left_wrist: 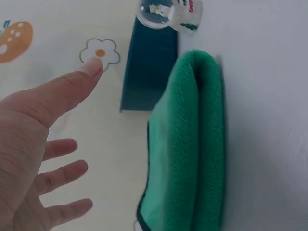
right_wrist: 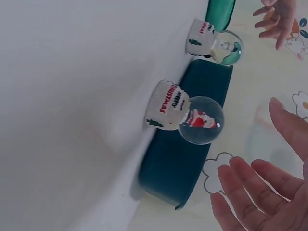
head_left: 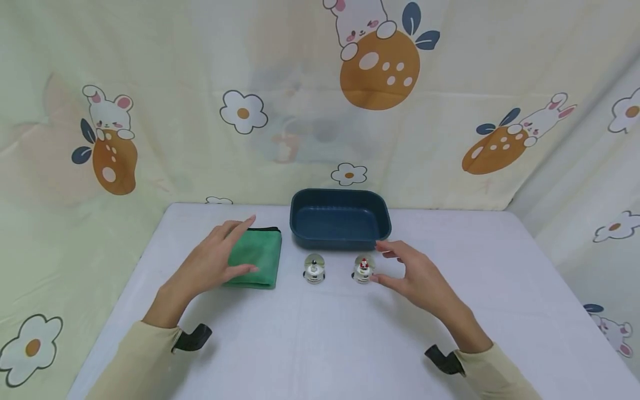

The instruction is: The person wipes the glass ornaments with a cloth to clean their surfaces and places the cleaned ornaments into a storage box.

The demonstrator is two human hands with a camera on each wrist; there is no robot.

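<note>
My left hand (head_left: 212, 258) hovers over the folded green cloth (head_left: 262, 258), thumb and fingers spread, holding nothing. In the left wrist view the cloth (left_wrist: 185, 144) shows its thick fold beside that hand. My right hand (head_left: 417, 275) is spread next to a small snow globe with a red-and-white figure (head_left: 364, 269); nothing is in its grasp. The right wrist view shows this globe's white base (right_wrist: 166, 106) lettered "Merry Christmas". To its left on the table stands a second snow globe (head_left: 314, 269), with a pale figure inside.
A dark blue rectangular bin (head_left: 340, 236) stands behind the two globes at the table's back edge. The table (head_left: 320, 344) has a white cover. A curtain (head_left: 200, 66) printed with rabbits and flowers hangs behind it.
</note>
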